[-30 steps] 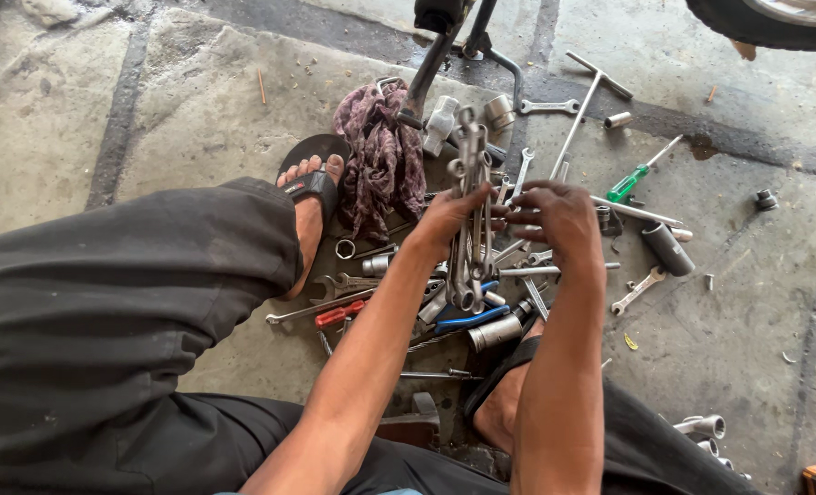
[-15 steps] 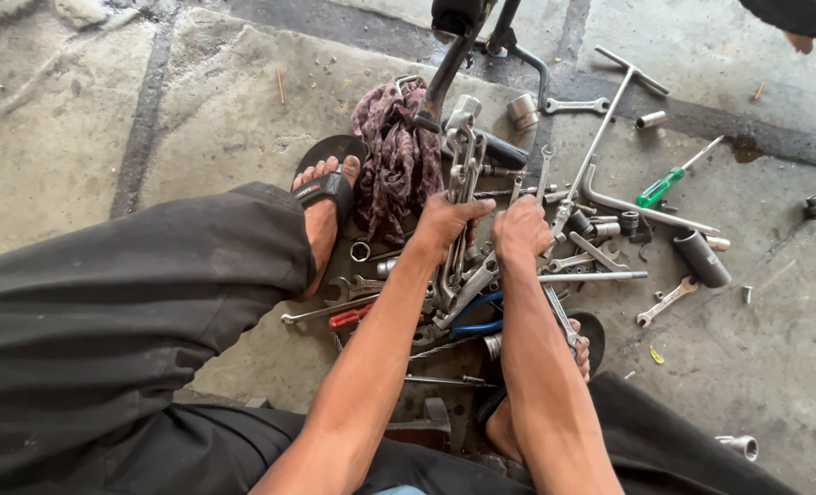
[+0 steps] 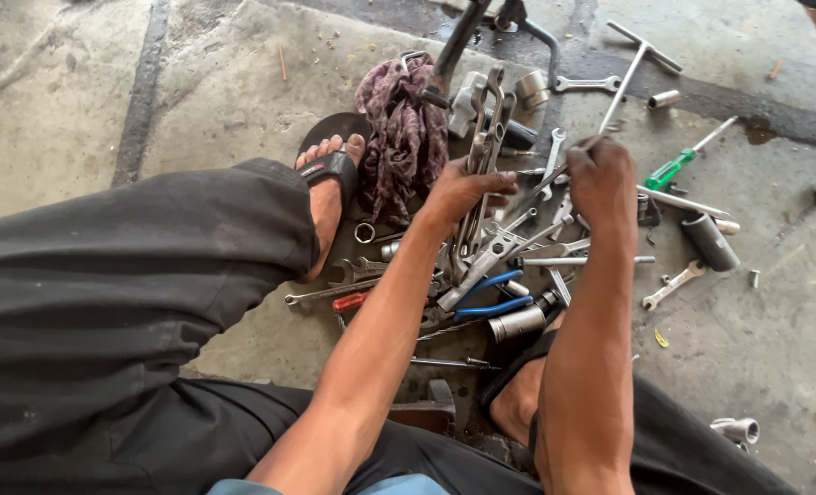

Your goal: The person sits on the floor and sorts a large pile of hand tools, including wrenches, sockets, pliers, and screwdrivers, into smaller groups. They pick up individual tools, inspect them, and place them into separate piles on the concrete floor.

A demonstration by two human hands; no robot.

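I squat over a heap of steel hand tools on a concrete floor. My left hand (image 3: 458,194) grips a bundle of long wrenches (image 3: 481,151) that stands nearly upright out of the heap. My right hand (image 3: 600,179) is closed around a thin metal tool (image 3: 544,188) that slants down to the left. Below the hands lie blue-handled pliers (image 3: 492,295), a red-handled tool (image 3: 348,301), sockets and more wrenches.
A crumpled purple rag (image 3: 401,137) lies beyond my sandalled left foot (image 3: 327,197). A T-handle wrench (image 3: 630,64), a green-handled screwdriver (image 3: 678,165) and a dark socket (image 3: 709,240) lie to the right. My black trouser leg (image 3: 124,293) fills the left.
Both hands have lifted out of the heap and drawn apart: the left raises the wrench bundle, the right moves right with the thin tool. The camera has shifted closer.
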